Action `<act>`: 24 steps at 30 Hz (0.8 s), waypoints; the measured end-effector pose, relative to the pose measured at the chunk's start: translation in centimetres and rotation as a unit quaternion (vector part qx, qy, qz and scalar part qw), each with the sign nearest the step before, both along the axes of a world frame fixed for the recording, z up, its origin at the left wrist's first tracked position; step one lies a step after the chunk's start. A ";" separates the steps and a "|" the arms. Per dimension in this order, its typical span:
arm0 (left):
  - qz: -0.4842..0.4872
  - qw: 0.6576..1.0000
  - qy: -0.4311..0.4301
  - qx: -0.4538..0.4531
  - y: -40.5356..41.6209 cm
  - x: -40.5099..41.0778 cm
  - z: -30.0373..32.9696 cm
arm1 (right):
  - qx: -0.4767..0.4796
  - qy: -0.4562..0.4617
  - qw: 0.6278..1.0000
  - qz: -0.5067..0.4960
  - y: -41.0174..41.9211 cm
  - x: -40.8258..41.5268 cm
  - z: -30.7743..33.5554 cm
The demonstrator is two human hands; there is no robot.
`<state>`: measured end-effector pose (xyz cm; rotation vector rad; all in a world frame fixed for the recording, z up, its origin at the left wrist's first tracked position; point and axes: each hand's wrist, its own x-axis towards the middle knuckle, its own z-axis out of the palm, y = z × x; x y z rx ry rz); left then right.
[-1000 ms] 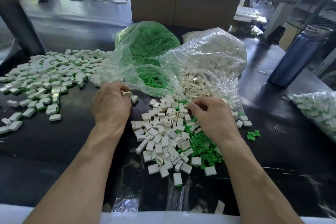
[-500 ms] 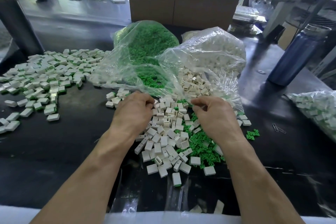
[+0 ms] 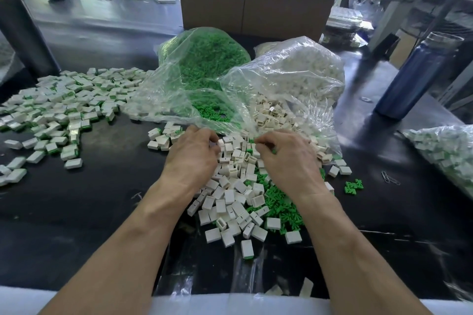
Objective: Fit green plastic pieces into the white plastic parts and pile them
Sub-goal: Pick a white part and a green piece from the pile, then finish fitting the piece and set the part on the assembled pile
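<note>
Two hands had closed in on the loose heap at the centre of the tabletop [image 3: 76, 212]: a second earlier the left hand [image 3: 192, 158] was out to the left, near the small cluster of finished pieces [image 3: 163, 138], and it had since swung back beside the right hand [image 3: 286, 158]. Both sat curled over the white plastic parts [image 3: 230, 202], with the green plastic pieces [image 3: 279, 204] just under the right wrist. What either grip was clamped on, if anything, I could not tell. Judging by that, one assembly was dropped and another pickup was starting. The large finished pile [image 3: 64, 100] lay far left.
</note>
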<state>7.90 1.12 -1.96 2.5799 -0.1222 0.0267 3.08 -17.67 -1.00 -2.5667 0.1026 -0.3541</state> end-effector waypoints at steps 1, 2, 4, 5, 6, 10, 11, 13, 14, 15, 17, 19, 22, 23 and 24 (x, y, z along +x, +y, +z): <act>-0.002 1.000 0.000 0.000 -0.1 -0.1 0.0 | -0.006 0.010 1.000 0.015 0.4 0.1 -0.1; -0.005 1.000 0.000 0.000 -0.2 -0.1 0.0 | -0.015 0.020 0.999 0.025 0.8 0.3 -0.2; -0.010 1.000 0.002 0.008 -0.4 -0.2 0.1 | -0.028 0.024 0.999 0.024 1.3 0.7 -0.4; -0.011 1.000 0.002 0.016 -0.5 -0.1 0.2 | -0.031 0.020 0.999 0.018 1.4 0.9 -0.5; -0.012 1.000 0.001 0.026 -0.6 -0.1 0.2 | -0.033 0.018 0.999 0.011 1.4 1.0 -0.5; -0.009 1.000 -0.002 0.020 -0.7 0.0 0.4 | -0.040 0.031 0.999 0.000 1.4 1.0 -0.5; -0.005 1.000 -0.004 0.011 -0.7 0.0 0.4 | -0.034 0.035 0.999 0.001 1.4 1.0 -0.4; 0.005 1.000 -0.013 -0.013 -0.6 -0.1 0.5 | -0.015 0.047 0.999 0.007 1.2 0.9 -0.3; 0.007 0.999 -0.019 -0.028 -0.6 -0.2 0.5 | -0.008 0.053 0.998 0.011 1.0 0.9 -0.2; 0.008 0.999 -0.027 -0.041 -0.6 -0.3 0.6 | -0.004 0.059 0.998 0.015 0.9 0.8 -0.2; 0.012 0.997 -0.045 -0.058 -0.6 -0.5 0.7 | -0.006 0.064 0.998 0.020 0.7 0.8 -0.2; 0.015 0.996 -0.062 -0.061 -0.7 -0.7 0.8 | -0.004 0.063 0.998 0.019 0.5 0.8 -0.2; 0.007 0.994 -0.072 -0.079 -0.7 -0.9 0.8 | 0.013 0.058 0.998 0.017 0.4 0.9 -0.4; 0.003 0.994 -0.071 -0.087 -0.7 -1.0 0.7 | 0.016 0.057 0.998 0.018 0.4 0.9 -0.4; -0.001 0.993 -0.072 -0.095 -0.6 -1.0 0.6 | 0.019 0.056 0.998 0.017 0.3 1.0 -0.5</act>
